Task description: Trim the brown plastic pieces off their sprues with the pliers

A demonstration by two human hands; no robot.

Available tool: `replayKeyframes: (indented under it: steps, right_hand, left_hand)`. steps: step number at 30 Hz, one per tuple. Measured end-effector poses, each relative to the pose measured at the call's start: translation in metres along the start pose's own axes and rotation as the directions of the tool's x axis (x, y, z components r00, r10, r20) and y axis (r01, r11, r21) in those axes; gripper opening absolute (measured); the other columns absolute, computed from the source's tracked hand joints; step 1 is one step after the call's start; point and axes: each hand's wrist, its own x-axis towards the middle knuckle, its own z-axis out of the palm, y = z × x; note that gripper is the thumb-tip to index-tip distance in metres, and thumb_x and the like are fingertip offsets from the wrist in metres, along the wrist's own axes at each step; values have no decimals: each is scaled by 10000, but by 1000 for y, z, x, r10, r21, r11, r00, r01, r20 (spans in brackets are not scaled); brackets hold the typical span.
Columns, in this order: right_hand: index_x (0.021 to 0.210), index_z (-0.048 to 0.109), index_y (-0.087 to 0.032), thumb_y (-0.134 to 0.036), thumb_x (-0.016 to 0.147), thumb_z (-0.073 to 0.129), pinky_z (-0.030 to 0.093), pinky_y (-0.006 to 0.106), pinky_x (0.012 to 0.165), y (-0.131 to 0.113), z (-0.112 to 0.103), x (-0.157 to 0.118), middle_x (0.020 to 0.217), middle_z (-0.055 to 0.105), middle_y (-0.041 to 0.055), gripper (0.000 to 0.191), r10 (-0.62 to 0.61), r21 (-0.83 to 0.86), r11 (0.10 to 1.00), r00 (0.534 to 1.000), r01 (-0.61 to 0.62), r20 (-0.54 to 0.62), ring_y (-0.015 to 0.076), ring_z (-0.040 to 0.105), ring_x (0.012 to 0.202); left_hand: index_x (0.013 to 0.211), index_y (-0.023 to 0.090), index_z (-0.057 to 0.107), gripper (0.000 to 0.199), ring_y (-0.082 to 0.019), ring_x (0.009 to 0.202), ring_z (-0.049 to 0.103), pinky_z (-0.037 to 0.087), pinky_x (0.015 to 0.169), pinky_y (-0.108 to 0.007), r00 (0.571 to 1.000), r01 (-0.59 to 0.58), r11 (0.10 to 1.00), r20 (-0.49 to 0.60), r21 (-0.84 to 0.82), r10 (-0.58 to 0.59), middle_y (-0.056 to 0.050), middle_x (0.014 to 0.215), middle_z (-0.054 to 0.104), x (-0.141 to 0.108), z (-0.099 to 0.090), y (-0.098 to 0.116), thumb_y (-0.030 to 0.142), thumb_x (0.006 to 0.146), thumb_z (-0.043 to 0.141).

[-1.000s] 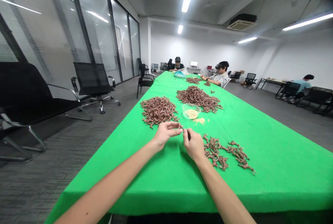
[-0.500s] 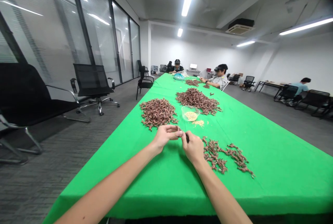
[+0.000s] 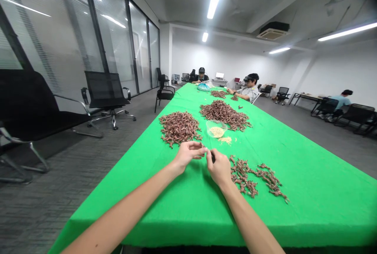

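My left hand and my right hand hover over the green cloth, fingertips close together. Between them they pinch a small dark brown sprig, partly hidden by my fingers. A heap of dried brown sprigs lies just beyond my left hand, and a looser spread of them lies to the right of my right hand. A clear bowl holding pale grains stands ahead of my hands, with a small spill of grains beside it.
A larger brown heap lies further along the green-covered table. Two seated people work at the far end, near a blue bag. Black chairs stand along the glass wall on the left.
My hands have shifted only slightly, and their fingertips stay pinched on the sprig. The view has tilted a little. The heaps and the bowl have not moved on the table.
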Motion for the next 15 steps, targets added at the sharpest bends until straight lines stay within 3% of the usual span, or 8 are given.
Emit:
replayKeyframes:
  steps: [15]
  right_hand:
    - [733, 545, -185, -466, 999, 330, 239, 260, 553, -2, -4, -1, 615, 586, 34, 442, 0, 73, 997, 1000, -1, 4, 154, 515, 558]
  left_hand:
    - [892, 119, 673, 460, -169, 714, 650, 511, 635, -258, 1000, -12, 999, -26, 31, 13, -92, 884, 690, -4, 2, 5, 406, 597, 880]
